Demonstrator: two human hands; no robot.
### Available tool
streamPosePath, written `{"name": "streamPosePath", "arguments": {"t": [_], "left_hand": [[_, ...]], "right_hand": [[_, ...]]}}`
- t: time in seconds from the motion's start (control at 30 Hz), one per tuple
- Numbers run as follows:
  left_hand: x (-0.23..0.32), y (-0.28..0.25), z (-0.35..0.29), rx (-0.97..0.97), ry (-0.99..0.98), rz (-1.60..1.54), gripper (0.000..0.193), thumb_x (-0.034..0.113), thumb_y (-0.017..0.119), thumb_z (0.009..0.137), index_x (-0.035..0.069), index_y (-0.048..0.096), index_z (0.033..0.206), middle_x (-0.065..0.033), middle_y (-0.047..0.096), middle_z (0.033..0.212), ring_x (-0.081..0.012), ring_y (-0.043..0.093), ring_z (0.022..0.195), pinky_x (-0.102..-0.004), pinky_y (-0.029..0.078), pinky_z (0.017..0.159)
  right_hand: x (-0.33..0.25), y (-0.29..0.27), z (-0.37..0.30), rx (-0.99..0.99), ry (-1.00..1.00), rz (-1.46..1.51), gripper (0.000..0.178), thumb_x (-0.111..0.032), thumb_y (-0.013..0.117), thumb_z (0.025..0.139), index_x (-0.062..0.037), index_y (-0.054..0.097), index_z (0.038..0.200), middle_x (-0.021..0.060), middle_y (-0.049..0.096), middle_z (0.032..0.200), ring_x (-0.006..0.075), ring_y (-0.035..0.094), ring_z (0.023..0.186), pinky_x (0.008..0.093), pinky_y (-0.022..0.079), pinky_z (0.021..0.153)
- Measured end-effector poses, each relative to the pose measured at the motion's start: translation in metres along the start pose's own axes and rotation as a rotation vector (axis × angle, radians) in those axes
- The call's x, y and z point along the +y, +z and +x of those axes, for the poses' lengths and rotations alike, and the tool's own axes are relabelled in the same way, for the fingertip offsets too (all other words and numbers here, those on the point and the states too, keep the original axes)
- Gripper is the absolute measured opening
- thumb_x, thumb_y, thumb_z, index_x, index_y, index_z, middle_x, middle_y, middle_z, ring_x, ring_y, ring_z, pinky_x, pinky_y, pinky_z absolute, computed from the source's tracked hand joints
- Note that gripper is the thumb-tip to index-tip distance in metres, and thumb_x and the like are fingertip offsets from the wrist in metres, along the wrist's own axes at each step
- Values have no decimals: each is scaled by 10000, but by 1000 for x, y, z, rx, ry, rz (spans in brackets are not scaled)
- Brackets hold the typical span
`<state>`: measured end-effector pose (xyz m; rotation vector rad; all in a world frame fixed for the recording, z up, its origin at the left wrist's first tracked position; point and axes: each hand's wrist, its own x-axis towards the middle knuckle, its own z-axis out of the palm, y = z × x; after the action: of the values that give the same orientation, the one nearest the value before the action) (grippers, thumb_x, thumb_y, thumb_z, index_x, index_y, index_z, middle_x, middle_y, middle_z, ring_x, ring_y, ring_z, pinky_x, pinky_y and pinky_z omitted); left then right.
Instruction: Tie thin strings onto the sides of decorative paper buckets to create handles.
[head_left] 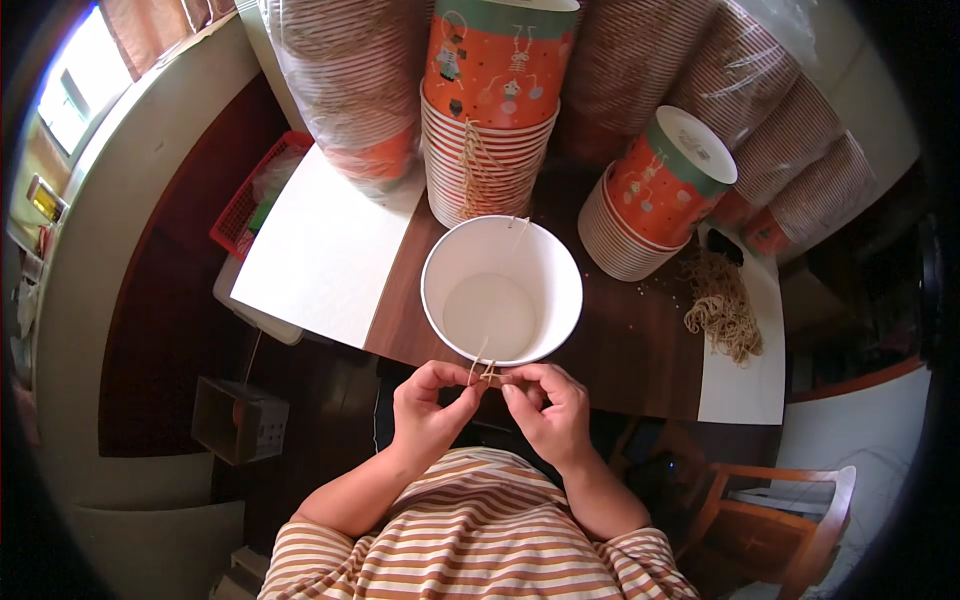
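A large white paper bucket [455, 262] stands open in front of me on the dark wooden table [620, 350]. My left hand [428, 406] and my right hand [548, 404] meet at its near rim. Both pinch a thin tan string [484, 366] that runs through the bucket wall just below the rim. A second string end shows at the far rim [519, 226]. The bucket's inside looks bare.
Behind the bucket rise stacks of orange printed buckets [492, 120] [650, 200] and plastic-wrapped stacks [350, 80]. A heap of tan strings [722, 305] lies at the right. White sheets [320, 250] cover the table's left. A red basket [245, 200] and a wooden chair [780, 520] stand nearby.
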<state>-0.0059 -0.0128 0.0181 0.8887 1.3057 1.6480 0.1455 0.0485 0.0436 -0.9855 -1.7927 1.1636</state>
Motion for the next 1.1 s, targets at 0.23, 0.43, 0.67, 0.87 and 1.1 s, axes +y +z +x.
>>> {"name": "streamPosePath", "arguments": {"t": [0.23, 0.43, 0.67, 0.87, 1.1], "left_hand": [[0, -4, 0, 18, 185, 230, 138, -29, 698, 755, 0, 615, 862, -61, 679, 828, -96, 632, 760, -223, 501, 691], [3, -4, 1, -5, 276, 342, 170, -25, 719, 728, 14, 622, 863, -66, 671, 833, -128, 645, 750, -233, 500, 674], [3, -6, 2, -11, 282, 354, 172, -24, 720, 726, 20, 623, 862, -68, 672, 820, -132, 646, 746, -235, 499, 668], [9, -5, 2, -16, 194, 289, 149, -22, 704, 742, 10, 620, 861, -63, 678, 830, -99, 637, 770, -224, 501, 696], [3, -3, 2, -37, 36, 34, 99, -31, 674, 788, -12, 610, 861, -54, 677, 843, -91, 632, 802, -221, 506, 734]], "right_hand": [[-14, -1, 5, 210, -546, -519, 284, -10, 728, 678, -69, 632, 939, 59, 626, 870, 215, 577, 699, 325, 452, 612], [-6, 9, 7, 240, -617, -658, 301, -24, 748, 661, -79, 616, 926, 39, 596, 863, 212, 568, 687, 345, 418, 609], [2, 11, 13, 257, -726, -708, 287, -5, 728, 670, -73, 606, 921, 38, 586, 853, 205, 545, 653, 340, 393, 585], [0, 11, 12, 263, -743, -694, 268, 19, 712, 681, -49, 612, 919, 48, 585, 834, 210, 543, 643, 342, 398, 582], [7, 16, 5, 222, -618, -683, 229, 20, 706, 695, -41, 609, 893, 73, 596, 840, 235, 562, 662, 353, 413, 582]]}}
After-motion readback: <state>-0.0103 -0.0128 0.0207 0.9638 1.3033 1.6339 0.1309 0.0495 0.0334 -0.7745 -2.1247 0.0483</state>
